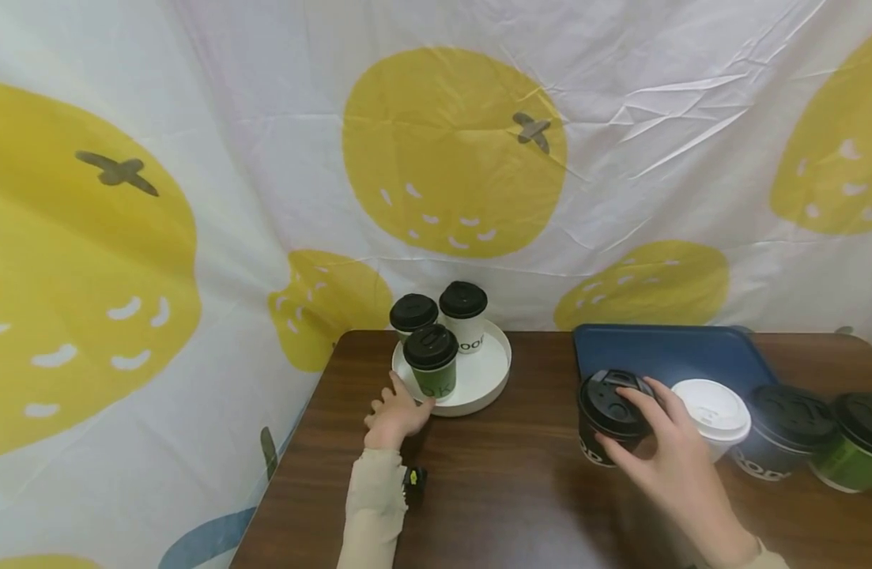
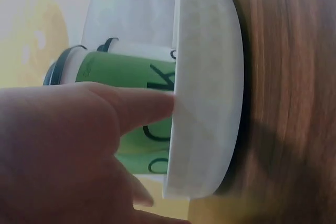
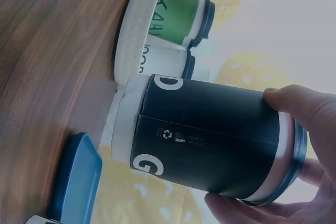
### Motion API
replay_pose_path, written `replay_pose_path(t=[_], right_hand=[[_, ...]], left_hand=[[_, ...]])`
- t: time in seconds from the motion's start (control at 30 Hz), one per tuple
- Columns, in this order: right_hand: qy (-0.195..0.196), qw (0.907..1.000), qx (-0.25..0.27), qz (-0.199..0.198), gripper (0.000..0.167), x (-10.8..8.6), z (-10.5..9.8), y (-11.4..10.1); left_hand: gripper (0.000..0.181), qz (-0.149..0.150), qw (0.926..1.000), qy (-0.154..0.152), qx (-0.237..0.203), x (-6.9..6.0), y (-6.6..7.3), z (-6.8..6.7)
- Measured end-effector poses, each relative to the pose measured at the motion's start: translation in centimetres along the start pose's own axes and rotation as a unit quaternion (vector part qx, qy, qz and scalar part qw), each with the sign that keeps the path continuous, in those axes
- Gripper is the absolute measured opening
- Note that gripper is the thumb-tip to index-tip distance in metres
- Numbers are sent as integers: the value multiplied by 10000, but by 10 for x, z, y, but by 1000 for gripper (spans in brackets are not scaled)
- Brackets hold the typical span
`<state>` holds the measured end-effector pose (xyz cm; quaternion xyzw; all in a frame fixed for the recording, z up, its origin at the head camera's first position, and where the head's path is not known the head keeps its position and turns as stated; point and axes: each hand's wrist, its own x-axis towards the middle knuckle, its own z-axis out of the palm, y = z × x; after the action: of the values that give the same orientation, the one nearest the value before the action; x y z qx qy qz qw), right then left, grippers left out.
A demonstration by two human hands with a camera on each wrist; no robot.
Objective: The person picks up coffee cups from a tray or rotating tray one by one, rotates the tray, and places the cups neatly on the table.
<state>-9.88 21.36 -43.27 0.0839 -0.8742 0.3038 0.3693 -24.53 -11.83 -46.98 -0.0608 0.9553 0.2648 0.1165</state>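
Right grip (image 1: 673, 457) holds a black cup (image 1: 606, 415)
Left grip (image 1: 396, 415), uncurled, touches the white tray (image 1: 474, 404), which bears three cups (image 1: 436, 374).

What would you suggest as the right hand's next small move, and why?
I'd probably carry the black takeaway cup left to the round white tray: the right hand holds it clear of the wooden table, the tray has bare space beside its three black-lidded cups, and the left hand touches the tray's rim.

Soft shadows mark the table (image 1: 492, 466); wrist views look hazy.
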Motion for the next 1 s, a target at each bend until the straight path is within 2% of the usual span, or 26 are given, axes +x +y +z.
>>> replay_pose_path(t=[0.17, 0.3, 0.7, 1.0], right_hand=[[6, 10000, 4, 11, 67, -2, -1, 2], [8, 10000, -6, 14, 68, -2, -2, 3], [65, 9997, -212, 99, 70, -8, -11, 1], [60, 9997, -138, 169, 70, -14, -16, -6]], left_hand=[[105, 204, 9997, 117, -111, 7, -11, -2], [103, 235, 9997, 22, -116, 9, -17, -3], [99, 263, 9996, -119, -24, 6, -11, -3], [100, 303, 9993, -203, 11, 8, -9, -6]])
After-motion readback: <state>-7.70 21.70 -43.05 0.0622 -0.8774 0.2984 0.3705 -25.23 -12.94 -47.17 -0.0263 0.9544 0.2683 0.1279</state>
